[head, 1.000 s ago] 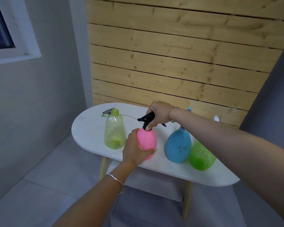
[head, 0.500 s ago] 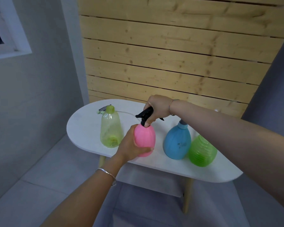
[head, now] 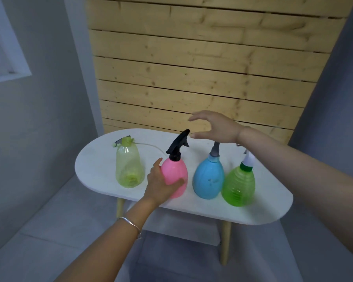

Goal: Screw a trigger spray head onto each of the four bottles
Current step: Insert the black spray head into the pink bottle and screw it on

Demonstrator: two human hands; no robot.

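Note:
Four bottles stand in a row on the white oval table (head: 94,159). The pink bottle (head: 176,174) carries a black trigger spray head (head: 177,146), and my left hand (head: 161,184) grips its lower left side. My right hand (head: 214,128) hovers open just right of and above that black head, touching nothing. The blue bottle (head: 209,180) has a grey head (head: 214,152), partly hidden by my right hand. A white head (head: 248,159) tops the green bottle (head: 238,188). At the left, the yellow bottle (head: 128,167) has an open neck; a loose spray head (head: 117,143) with its tube lies behind it.
A wooden slat wall (head: 192,68) rises directly behind the table. Grey walls close in on both sides, with a white window frame (head: 12,64) at the upper left. The table stands on pale wooden legs (head: 225,243) over a grey tiled floor.
My right hand has let go of the black spray head and lifted up and to the right, fingers spreading. My left hand still holds the pink bottle. The view has shifted.

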